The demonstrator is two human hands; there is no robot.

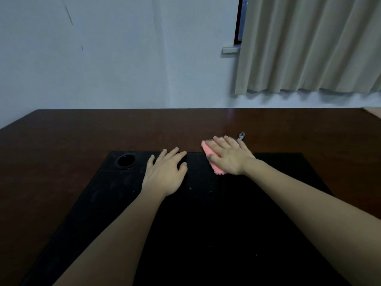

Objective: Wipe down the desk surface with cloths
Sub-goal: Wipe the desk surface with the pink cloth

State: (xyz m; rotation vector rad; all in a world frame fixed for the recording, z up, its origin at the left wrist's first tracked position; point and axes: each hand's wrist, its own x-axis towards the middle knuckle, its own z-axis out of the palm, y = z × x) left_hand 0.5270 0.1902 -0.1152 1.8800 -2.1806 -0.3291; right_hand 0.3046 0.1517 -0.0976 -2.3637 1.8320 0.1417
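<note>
r hand (231, 156) flat, pressing pink cloth (214, 162); l hand (167, 174) relaxed on desk (82, 131).

I see a beige curtain (309, 44) hanging far right over a window frame (238, 21), a pale wall (103, 58) behind, and what may be a box corner (373, 112) at far right.

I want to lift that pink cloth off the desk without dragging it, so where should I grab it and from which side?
Probably by the checkered hanging loop poking out at the far edge of the pink cloth, coming from above and behind the right hand. The cloth lies flat under the spread right palm, so the loop is the only raised part. The left hand rests free on the black mat.
</note>
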